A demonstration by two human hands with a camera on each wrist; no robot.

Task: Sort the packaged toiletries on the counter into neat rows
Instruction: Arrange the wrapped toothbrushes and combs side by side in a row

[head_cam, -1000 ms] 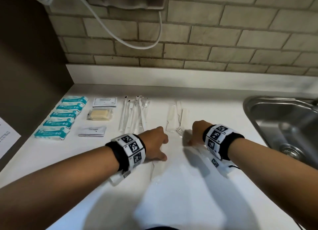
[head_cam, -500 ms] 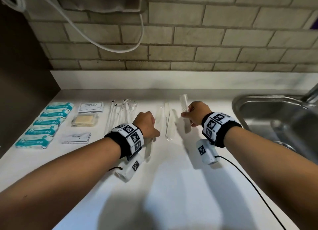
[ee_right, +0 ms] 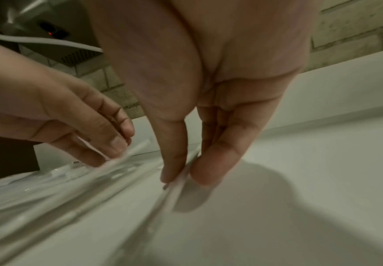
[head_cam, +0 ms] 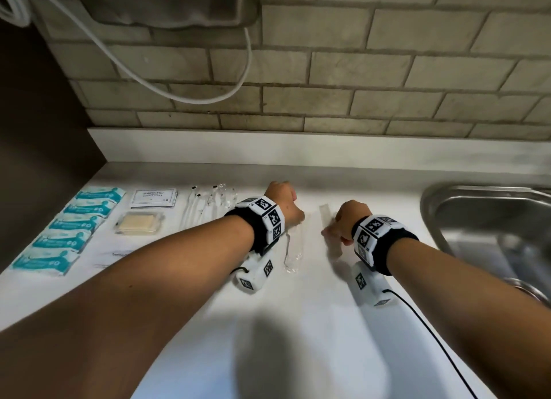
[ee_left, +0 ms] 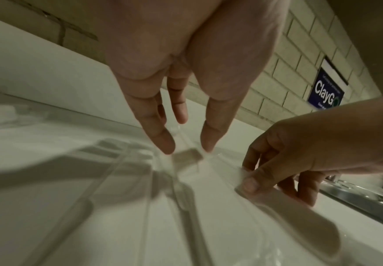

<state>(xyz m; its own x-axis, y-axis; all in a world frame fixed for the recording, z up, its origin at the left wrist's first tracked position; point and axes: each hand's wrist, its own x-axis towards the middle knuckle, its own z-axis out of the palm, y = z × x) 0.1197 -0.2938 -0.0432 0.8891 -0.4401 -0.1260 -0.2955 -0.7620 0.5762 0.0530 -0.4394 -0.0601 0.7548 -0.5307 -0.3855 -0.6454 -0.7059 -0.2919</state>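
Observation:
On the white counter (head_cam: 298,324) my left hand (head_cam: 286,201) pinches the far end of a clear wrapped packet (head_cam: 293,251) that trails back toward my wrist; its thumb and forefinger tips (ee_left: 167,144) sit at either side of the packet's end (ee_left: 187,156). My right hand (head_cam: 343,222) pinches a second clear packet (head_cam: 325,213) between thumb and forefinger (ee_right: 174,162), low over the counter. Sorted at the left lie a column of teal packets (head_cam: 71,222), a shampoo sachet (head_cam: 153,196), a wrapped soap bar (head_cam: 138,222) and several thin clear-wrapped sticks (head_cam: 202,207).
A steel sink (head_cam: 432,195) is set into the counter on the right. A dark panel (head_cam: 44,130) closes off the left side, and a brick wall (head_cam: 357,70) with a white hose (head_cam: 208,99) stands behind. A black cable (head_cam: 432,339) trails from my right wrist.
Both hands have moved away from me toward the wall, each carrying its clear packet. The left one now sits beside the row of thin sticks.

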